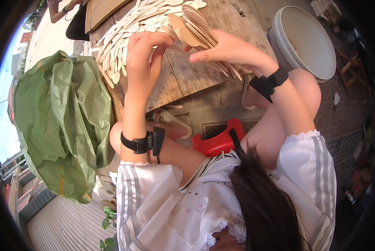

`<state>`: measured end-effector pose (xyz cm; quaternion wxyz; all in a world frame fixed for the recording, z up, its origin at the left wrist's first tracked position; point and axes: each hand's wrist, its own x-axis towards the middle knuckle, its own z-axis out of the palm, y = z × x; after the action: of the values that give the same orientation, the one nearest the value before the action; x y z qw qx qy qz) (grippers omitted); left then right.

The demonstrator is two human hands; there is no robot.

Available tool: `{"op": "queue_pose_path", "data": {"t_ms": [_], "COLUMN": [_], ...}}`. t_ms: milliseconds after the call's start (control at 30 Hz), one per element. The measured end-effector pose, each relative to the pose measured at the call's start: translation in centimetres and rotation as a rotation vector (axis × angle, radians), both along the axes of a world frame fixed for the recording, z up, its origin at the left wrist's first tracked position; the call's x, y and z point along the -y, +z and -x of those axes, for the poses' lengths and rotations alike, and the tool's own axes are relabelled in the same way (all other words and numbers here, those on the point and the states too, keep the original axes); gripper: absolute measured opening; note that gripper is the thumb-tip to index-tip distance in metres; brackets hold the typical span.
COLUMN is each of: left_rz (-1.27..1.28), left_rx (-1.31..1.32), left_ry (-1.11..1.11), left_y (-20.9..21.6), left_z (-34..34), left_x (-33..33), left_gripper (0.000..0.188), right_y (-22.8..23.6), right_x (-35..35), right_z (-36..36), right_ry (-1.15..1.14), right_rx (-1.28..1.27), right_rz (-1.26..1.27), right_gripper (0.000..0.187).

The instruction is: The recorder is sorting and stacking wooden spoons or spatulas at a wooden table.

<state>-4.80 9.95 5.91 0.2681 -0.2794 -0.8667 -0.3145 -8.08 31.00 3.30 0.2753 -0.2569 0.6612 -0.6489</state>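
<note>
My right hand (pixel 225 50) is wrapped round a fanned bundle of pale wooden spoons (pixel 191 31). Their rounded bowls point up and away, and the thin handles stick out below my palm. Close beside the bundle, my left hand (pixel 143 52) has its thumb and forefinger pinched together near the spoons. What sits between those fingertips is too small to make out. Beyond both hands, a heap of loose wooden spoons (pixel 122 39) spreads over the worn wooden table (pixel 187 75).
A green woven sack (pixel 62 121) stands left of the table. To the right is a large white bucket (pixel 306 46). A red plastic stool (pixel 216 140) shows between my legs. At the far left, a person's arm (pixel 55 12) appears near a wooden board (pixel 104 14).
</note>
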Motion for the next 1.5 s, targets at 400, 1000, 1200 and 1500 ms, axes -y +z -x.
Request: {"op": "queue_pose_path", "data": {"t_ms": [400, 1000, 1200, 1500], "left_rz": [-0.354, -0.346, 0.606, 0.59], "left_rx": [0.079, -0.181, 0.039, 0.006], "left_ry": [-0.132, 0.043, 0.554, 0.555], "left_y": [-0.1, -2.7, -7.1, -6.9], "left_z": [-0.6, 1.0, 2.8, 3.3], "left_x": [-0.7, 0.0, 2.3, 2.9], "left_gripper": [0.026, 0.022, 0.032, 0.01], "right_y": [-1.0, 0.0, -0.7, -0.4], "right_x": [2.4, 3.8, 1.5, -0.2], "right_z": [-2.0, -4.3, -1.8, 0.0], "right_ry": [0.052, 0.082, -0.227, -0.394], "right_rx": [0.403, 0.563, 0.659, 0.506], "right_rz": [0.207, 0.353, 0.577, 0.578], "right_gripper": [0.044, 0.026, 0.026, 0.031]}}
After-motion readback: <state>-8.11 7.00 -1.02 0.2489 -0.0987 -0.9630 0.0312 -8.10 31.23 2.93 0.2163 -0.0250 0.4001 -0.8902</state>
